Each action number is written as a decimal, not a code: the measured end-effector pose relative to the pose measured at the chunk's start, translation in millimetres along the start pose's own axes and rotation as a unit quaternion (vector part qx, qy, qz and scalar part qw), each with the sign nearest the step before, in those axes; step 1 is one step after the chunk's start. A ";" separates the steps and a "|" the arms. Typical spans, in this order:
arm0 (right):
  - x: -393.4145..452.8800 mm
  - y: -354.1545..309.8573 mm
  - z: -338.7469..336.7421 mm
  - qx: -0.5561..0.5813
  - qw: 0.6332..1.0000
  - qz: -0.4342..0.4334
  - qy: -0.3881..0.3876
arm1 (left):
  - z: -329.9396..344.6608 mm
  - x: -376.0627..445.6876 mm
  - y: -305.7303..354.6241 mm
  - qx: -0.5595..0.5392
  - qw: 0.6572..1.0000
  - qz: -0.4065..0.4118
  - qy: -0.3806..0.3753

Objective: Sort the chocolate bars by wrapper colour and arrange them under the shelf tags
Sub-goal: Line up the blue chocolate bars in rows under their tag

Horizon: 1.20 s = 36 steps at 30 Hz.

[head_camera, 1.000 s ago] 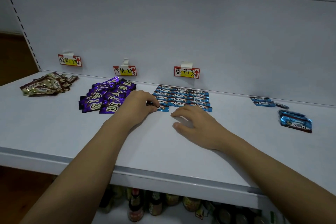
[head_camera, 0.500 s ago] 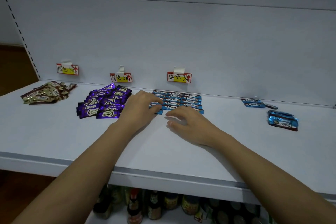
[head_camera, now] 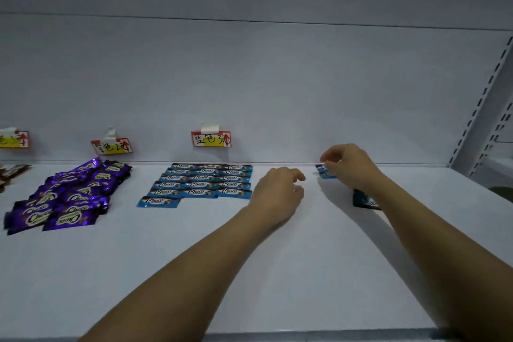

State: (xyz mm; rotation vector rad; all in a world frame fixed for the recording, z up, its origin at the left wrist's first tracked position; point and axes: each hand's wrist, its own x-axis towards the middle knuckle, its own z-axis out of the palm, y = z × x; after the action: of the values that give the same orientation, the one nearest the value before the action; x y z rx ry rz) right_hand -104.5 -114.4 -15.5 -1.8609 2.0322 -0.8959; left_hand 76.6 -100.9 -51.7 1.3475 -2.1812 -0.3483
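Blue bars (head_camera: 208, 181) lie in neat rows under the blue tag (head_camera: 211, 139), with one more bar (head_camera: 158, 201) at the front left. Purple bars (head_camera: 69, 197) form a loose pile under their tag (head_camera: 112, 146). Brown bars (head_camera: 14, 171) show at the left edge under a third tag (head_camera: 14, 139). My left hand (head_camera: 280, 191) hovers right of the blue rows, loosely curled and holding nothing. My right hand (head_camera: 347, 166) reaches over two loose blue bars (head_camera: 325, 171) at the back right, fingers curled just above them. Another blue pack (head_camera: 363, 200) lies partly hidden under my right wrist.
The white shelf (head_camera: 194, 272) runs across the view, with its front edge (head_camera: 249, 336) at the bottom. A white back panel (head_camera: 277, 86) rises behind the bars. A slotted upright (head_camera: 483, 108) stands at the far right.
Both hands left the blue rows and moved right. My right hand now reaches the loose blue bars at the back right. The view has turned to the right.
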 end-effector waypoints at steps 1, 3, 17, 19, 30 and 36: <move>6.6 15.8 -9.7 -0.019 0.999 0.025 0.007 | 10.9 10.5 8.7 0.011 1.000 0.008 -0.008; 16.4 44.2 -22.6 -0.042 0.997 0.060 0.026 | 28.9 33.2 24.1 0.018 1.000 0.011 -0.006; 26.3 74.1 -22.1 -0.022 0.996 0.082 0.021 | 61.6 85.0 28.2 -0.180 0.982 -0.047 0.031; 25.7 73.7 -23.9 0.000 0.996 0.084 0.033 | 58.7 82.9 28.5 -0.239 0.968 -0.071 0.037; 23.2 71.9 -33.1 0.176 0.971 0.149 0.064 | 49.4 79.4 28.8 -0.376 0.914 -0.138 0.060; 19.3 61.6 -35.2 0.345 0.922 0.176 0.000 | 49.7 82.8 27.3 -0.384 0.909 -0.154 0.047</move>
State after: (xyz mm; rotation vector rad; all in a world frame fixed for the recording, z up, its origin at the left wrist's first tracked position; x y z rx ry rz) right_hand -177.4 -123.4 -19.6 -1.0773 1.6492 -1.2776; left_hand -0.9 -164.6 -53.2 1.1841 -1.4713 -1.1020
